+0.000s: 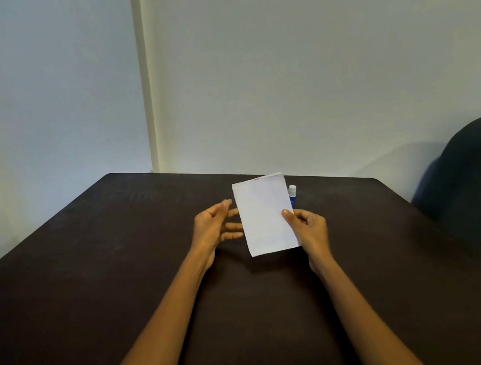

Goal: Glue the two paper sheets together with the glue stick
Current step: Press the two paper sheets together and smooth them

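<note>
Starting at the left, the left hand (215, 227) is spread, palm turned inward, its fingertips (232, 212) right at the left edge of the paper (264, 216) or just touching it; which of the two cannot be told. It grips nothing.

At the middle, the paper is held up off the dark table (92, 280), tilted toward the camera, long side running up and down. It reads as one white rectangle. A thin second edge shows along its top right corner, which suggests two sheets stacked nearly flush, though that is a judgement and not certain.

Next, the right hand (308, 225) pinches the paper's right edge, thumb on the front face and the other fingers behind.

Just behind the paper's upper right stands the glue stick (292, 194), blue body with a white cap on, resting on the table and partly hidden by the sheet.

Judging by the capped stick and the sheets apparently lined up, gluing may already be done, with only pressing or checking left. Equally, no glue may yet be on; no trace shows either way.
</note>
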`<action>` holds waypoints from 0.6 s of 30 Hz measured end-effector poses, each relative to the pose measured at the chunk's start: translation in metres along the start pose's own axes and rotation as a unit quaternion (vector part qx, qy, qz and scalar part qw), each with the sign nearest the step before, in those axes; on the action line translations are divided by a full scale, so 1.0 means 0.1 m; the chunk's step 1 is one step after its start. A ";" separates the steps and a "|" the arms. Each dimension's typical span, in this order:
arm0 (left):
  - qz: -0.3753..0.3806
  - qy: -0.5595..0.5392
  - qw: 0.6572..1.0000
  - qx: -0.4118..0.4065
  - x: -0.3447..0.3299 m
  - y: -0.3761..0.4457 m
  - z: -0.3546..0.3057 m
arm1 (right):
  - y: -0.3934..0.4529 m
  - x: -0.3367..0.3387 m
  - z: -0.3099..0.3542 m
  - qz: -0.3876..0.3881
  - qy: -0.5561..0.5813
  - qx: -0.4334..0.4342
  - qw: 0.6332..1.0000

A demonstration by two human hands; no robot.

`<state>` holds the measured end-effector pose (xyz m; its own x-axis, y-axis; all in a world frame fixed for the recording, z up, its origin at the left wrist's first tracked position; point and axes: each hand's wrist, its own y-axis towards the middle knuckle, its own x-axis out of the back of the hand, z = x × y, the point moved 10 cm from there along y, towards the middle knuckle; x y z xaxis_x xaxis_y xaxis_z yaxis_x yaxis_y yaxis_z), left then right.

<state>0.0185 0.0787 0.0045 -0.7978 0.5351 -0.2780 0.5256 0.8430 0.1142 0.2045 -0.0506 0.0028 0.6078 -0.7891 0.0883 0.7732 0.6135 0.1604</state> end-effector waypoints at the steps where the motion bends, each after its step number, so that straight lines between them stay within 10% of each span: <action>1: 0.040 0.016 0.999 0.010 -0.10 -0.02 0.03 | -0.01 0.04 0.02 -0.017 0.010 0.006 1.000; 5: 0.173 0.110 0.978 0.032 -0.45 -0.14 0.18 | -0.07 0.17 0.11 -0.075 0.032 0.049 0.995; 8: 0.126 0.103 0.986 0.026 -0.38 -0.11 0.17 | -0.10 0.15 0.15 -0.083 0.061 0.046 0.994; 14: 0.012 0.007 1.000 -0.013 -0.11 -0.01 0.04 | -0.26 -0.54 0.11 0.175 0.080 0.003 0.981; 18: 0.037 0.025 0.999 -0.012 -0.18 -0.03 0.05 | -0.35 -0.62 0.09 0.180 0.044 -0.007 0.983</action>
<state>0.0327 0.0664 0.0048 -0.7712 0.5972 -0.2206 0.5767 0.8021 0.1552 0.1386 -0.0235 0.0001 0.8546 -0.5166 0.0521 0.5082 0.8528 0.1205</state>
